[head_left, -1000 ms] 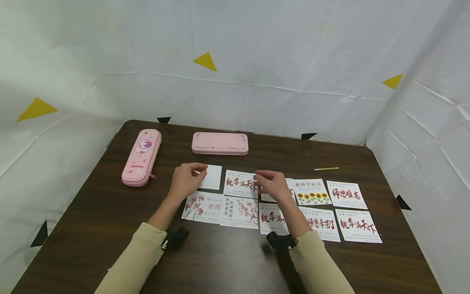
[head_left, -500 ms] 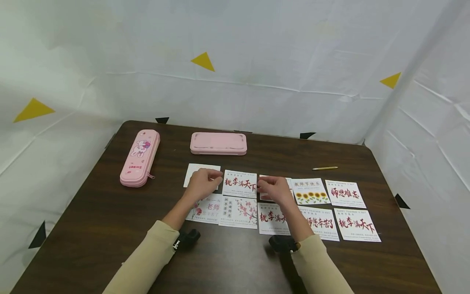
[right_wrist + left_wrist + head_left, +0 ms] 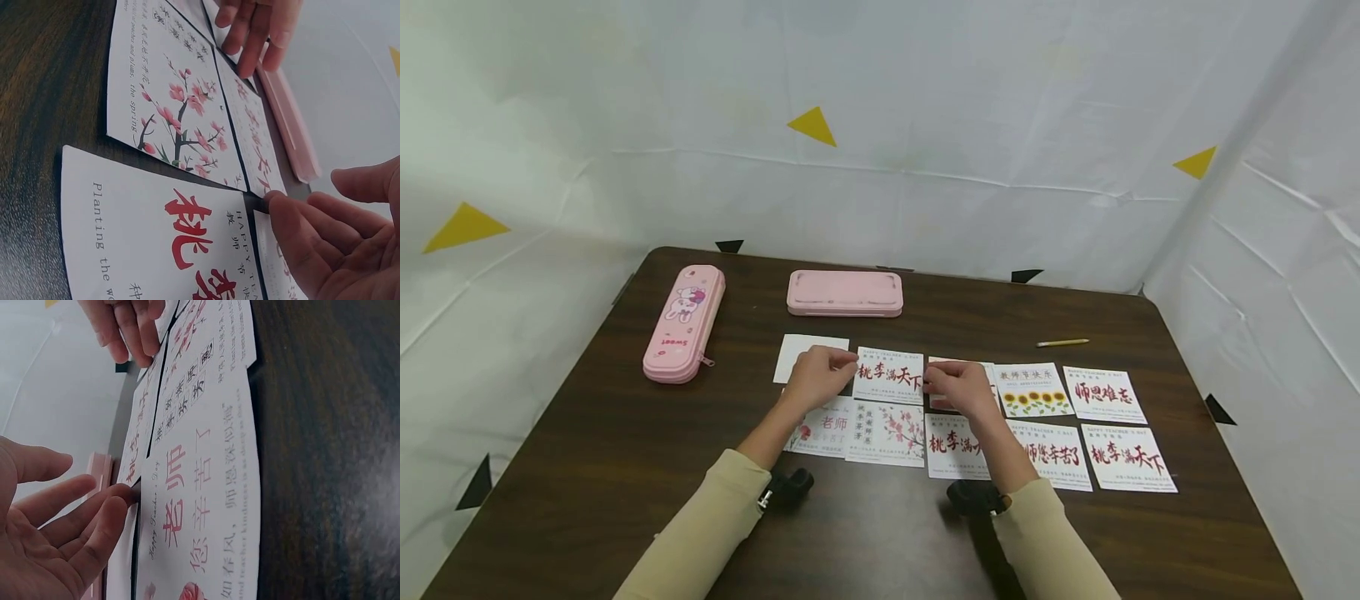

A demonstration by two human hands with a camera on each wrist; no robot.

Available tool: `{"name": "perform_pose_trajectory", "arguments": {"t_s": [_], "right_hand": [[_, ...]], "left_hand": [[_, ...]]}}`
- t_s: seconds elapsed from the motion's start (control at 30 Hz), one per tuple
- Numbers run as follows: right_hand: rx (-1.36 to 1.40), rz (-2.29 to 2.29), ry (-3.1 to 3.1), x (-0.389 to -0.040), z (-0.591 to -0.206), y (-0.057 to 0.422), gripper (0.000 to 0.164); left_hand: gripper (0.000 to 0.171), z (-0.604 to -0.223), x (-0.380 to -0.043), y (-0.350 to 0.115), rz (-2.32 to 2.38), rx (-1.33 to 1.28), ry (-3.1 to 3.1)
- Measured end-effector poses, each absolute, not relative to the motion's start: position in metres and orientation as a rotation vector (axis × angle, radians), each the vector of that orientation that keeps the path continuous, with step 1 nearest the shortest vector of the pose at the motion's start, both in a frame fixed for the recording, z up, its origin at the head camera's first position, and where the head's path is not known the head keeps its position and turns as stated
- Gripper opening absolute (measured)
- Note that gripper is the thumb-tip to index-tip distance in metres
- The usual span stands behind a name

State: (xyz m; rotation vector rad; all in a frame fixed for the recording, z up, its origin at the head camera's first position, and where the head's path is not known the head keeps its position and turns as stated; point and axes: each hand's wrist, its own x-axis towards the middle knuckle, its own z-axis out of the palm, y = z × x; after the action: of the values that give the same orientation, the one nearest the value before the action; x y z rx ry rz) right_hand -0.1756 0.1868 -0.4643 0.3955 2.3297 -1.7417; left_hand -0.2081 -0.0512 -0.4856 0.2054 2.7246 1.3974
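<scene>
A white card with red brush lettering (image 3: 889, 377) lies flat in the back row, between the two hands. My left hand (image 3: 816, 379) has its fingertips right at this card's left edge. It covers part of a blank white card (image 3: 796, 353) and a carnation card (image 3: 831, 433). At the opposite edge, my right hand (image 3: 962, 387) touches down with its fingertips. It partly hides a card with red lettering (image 3: 951, 446). Both wrist views show the thumbs held apart from loosely bent fingers. A plum-blossom card (image 3: 178, 119) lies just in front of the lettered card.
More cards continue rightward in two rows, including a sunflower card (image 3: 1037, 392). Behind the rows lies a pink case (image 3: 846, 293). A zippered pink pencil case (image 3: 685, 323) is at the left. A short pencil (image 3: 1063, 342) lies at the back right of the dark table (image 3: 580, 492).
My left hand has moved right from the blank card to the left edge of the lettered card. The right hand has stayed by that card's right edge, with little movement.
</scene>
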Motion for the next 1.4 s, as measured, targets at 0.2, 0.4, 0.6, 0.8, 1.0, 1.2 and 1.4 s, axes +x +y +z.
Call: {"name": "perform_pose_trajectory", "arguments": {"t_s": [0.2, 0.4, 0.6, 0.8, 1.0, 1.2, 1.4], "right_hand": [[0.452, -1.774, 2.272, -0.179, -0.468, 0.187, 0.037], [0.504, -1.827, 2.196, -0.182, -0.47, 0.189, 0.038], [0.549, -1.907, 2.091, -0.183, -0.471, 0.19, 0.039], [0.577, -1.933, 2.039, -0.182, -0.473, 0.191, 0.042], [0.598, -1.941, 2.022, -0.183, -0.472, 0.191, 0.043], [0.596, -1.948, 1.99, -0.184, -0.474, 0.191, 0.045], [0.54, -1.984, 1.877, -0.187, -0.477, 0.191, 0.042]], "left_hand": [[0.023, -0.485, -0.209, -0.049, 1.397, 0.177, 2.689], [0.026, -0.485, -0.21, -0.048, 1.493, 0.077, 2.581], [0.027, -0.484, -0.21, -0.048, 1.611, -0.053, 2.456], [0.029, -0.479, -0.208, -0.048, 1.669, -0.11, 2.384], [0.029, -0.478, -0.207, -0.049, 1.688, -0.121, 2.373], [0.029, -0.481, -0.207, -0.05, 1.674, -0.108, 2.404], [0.027, -0.484, -0.208, -0.051, 1.653, -0.117, 2.416]]}}
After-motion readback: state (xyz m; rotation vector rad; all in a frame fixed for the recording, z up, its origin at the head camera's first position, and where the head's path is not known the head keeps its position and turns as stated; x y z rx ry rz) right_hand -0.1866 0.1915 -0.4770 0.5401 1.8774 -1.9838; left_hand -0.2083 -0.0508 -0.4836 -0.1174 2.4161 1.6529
